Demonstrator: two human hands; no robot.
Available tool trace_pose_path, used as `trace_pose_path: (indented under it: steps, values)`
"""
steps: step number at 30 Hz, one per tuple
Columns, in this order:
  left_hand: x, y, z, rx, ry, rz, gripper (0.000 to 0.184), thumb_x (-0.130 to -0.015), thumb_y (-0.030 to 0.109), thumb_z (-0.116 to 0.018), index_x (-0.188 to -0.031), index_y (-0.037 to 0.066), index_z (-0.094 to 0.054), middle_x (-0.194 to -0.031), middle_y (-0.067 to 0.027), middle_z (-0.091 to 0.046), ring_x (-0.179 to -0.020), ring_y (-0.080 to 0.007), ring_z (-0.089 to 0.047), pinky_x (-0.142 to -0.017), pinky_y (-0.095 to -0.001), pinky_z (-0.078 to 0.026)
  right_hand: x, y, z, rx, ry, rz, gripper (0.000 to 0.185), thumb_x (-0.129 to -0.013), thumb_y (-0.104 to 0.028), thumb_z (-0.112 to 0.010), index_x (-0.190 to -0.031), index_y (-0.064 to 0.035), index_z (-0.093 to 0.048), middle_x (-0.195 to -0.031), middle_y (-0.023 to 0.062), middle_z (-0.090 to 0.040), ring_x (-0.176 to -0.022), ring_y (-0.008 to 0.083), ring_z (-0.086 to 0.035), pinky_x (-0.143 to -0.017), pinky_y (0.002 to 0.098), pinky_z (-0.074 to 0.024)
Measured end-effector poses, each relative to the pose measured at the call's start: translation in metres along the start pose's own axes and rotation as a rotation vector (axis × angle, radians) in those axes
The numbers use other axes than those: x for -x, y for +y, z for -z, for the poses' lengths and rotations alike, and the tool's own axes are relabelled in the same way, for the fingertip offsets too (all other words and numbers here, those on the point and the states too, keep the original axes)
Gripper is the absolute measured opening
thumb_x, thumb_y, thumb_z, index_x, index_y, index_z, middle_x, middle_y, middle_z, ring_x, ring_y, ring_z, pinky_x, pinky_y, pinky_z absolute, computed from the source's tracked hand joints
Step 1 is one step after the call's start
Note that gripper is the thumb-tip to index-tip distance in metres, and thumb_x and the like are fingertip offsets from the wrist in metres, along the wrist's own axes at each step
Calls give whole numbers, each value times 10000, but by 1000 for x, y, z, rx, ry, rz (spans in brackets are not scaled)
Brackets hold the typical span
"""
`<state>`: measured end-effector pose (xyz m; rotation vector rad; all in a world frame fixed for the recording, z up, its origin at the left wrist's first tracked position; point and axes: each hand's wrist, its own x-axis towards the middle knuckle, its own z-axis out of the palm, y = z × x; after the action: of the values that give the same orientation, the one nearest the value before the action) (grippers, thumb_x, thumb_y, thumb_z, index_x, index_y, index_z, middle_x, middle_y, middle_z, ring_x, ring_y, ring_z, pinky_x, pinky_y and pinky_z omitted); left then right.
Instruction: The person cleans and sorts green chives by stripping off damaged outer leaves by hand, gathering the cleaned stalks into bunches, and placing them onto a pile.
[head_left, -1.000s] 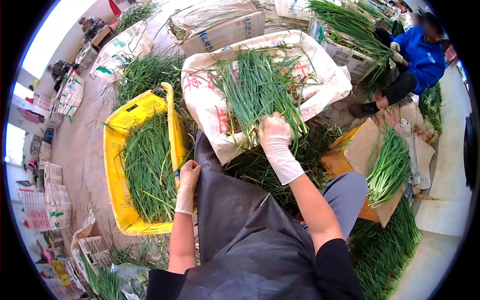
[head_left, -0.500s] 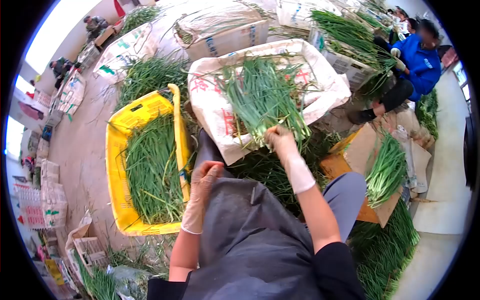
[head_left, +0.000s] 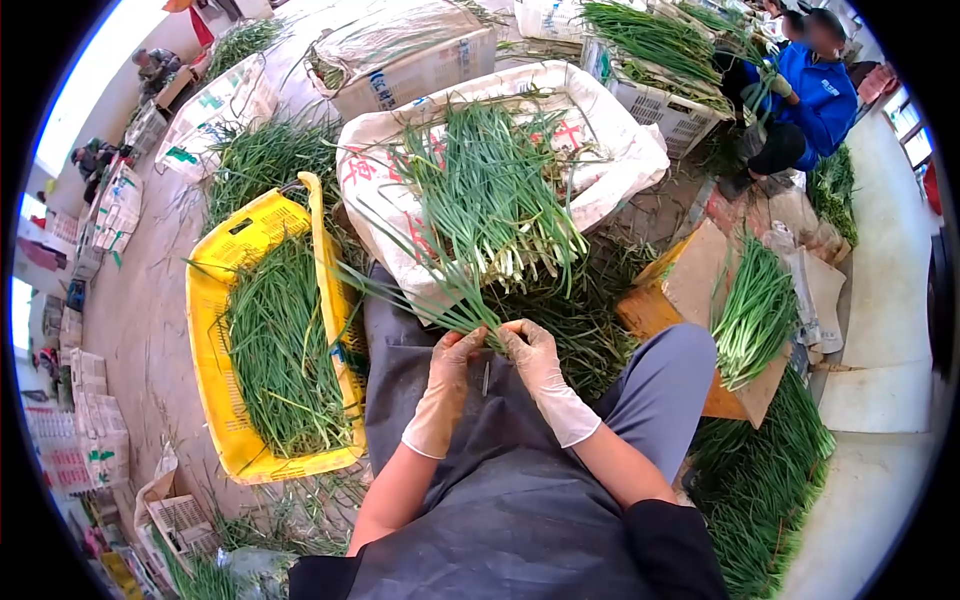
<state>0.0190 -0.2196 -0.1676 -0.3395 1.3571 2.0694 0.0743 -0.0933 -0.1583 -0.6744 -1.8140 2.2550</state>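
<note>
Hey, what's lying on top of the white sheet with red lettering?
A heap of green stalks lies on the white sheet, pale ends toward you. The heap covers the sheet's middle, so whatever is beneath it can't be seen.

Head-worn view, facing forward and down. Close over left hand [head_left: 452,368] and right hand [head_left: 533,357]; near edge of lined crate [head_left: 625,150] beyond.

left: yellow crate [head_left: 325,275] wall blocks | right: raised knee [head_left: 680,365] blocks | above heaped stalks [head_left: 490,190]: open, headroom unclear
</note>
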Motion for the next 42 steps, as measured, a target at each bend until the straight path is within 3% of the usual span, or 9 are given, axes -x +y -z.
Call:
trace_pose_path:
  steps: [6, 10, 13, 14, 18, 22, 24, 32, 42]
  values:
    - [5, 3, -24, 64, 73, -78, 124, -773, 175, -721, -838, 101, -645, -754, 36, -617, -614, -41, -487, -566, -205, -354, 8, -14, 19, 531, 201, 459, 85, -832, -109, -621, -831, -34, -582, -773, 80, -584, -673, 209, -549, -632, 305, -433]
    - [-6, 10, -4, 89, 284, -164, 119, -798, 195, -702, -765, 127, -610, -616, 61, -514, -541, -50, -435, -517, -195, -339, 16, -4, 79, 520, 231, 174, 135, -805, -166, -641, -833, -41, -600, -838, 107, -602, -787, 263, -575, -699, 361, -449]
    - [-15, 20, 21, 175, 43, -90, 126, -810, 169, -684, -789, 94, -584, -660, 36, -527, -586, -96, -470, -550, -236, -361, 26, -3, 103, 1433, 295, 200, 349, -751, -260, -649, -1037, -65, -608, -1021, 181, -570, -962, 326, -552, -853, 390, -439]
    - [-14, 23, 14, 176, 38, -90, 126, -810, 169, -684, -789, 94, -584, -660, 36, -527, -586, -96, -470, -550, -236, -361, 24, -10, 90, 1297, 321, 507, 356, -793, -289, -638, -1064, -61, -604, -929, 201, -591, -875, 302, -588, -836, 371, -457]
    - [-16, 4, 9, 72, -286, -76, 223, -835, 208, -658, -993, 60, -603, -777, -8, -590, -678, -122, -527, -639, -253, -405, 12, -61, 30, 63, -413, -420, 343, -896, -347, -548, -1048, -46, -606, -820, 78, -633, -708, 137, -601, -656, 237, -456]
    - [8, 7, -11, 384, -126, 145, 333, -855, 256, -628, -1097, 36, -568, -859, -28, -607, -735, -127, -563, -673, -261, -450, 14, -22, 2, 271, -193, -181, 161, -867, -174, -609, -953, -37, -614, -801, 30, -640, -658, 111, -593, -604, 210, -447]
    - [17, 2, -11, 291, -99, 148, 354, -860, 262, -625, -1124, 35, -562, -927, -49, -623, -793, -134, -586, -710, -266, -463, 24, -12, -8, 616, 29, 346, 100, -829, -104, -648, -892, -34, -614, -775, 5, -620, -645, 118, -578, -617, 237, -464]
    - [19, 2, 6, 188, -293, 144, 459, -822, 292, -662, -1152, -7, -548, -1103, -110, -602, -987, -221, -575, -892, -368, -424, 15, -2, 13, -269, -206, -436, 76, -794, -97, -672, -804, -51, -612, -744, -12, -580, -698, 93, -518, -664, 233, -419]
    - [15, -14, 7, -38, -79, 4, 406, -816, 154, -664, -1186, 44, -538, -880, 25, -603, -741, -84, -550, -695, -232, -432, 12, 11, 17, 445, -66, 102, 118, -815, -136, -640, -821, -22, -615, -750, 34, -576, -693, 127, -543, -646, 254, -439]
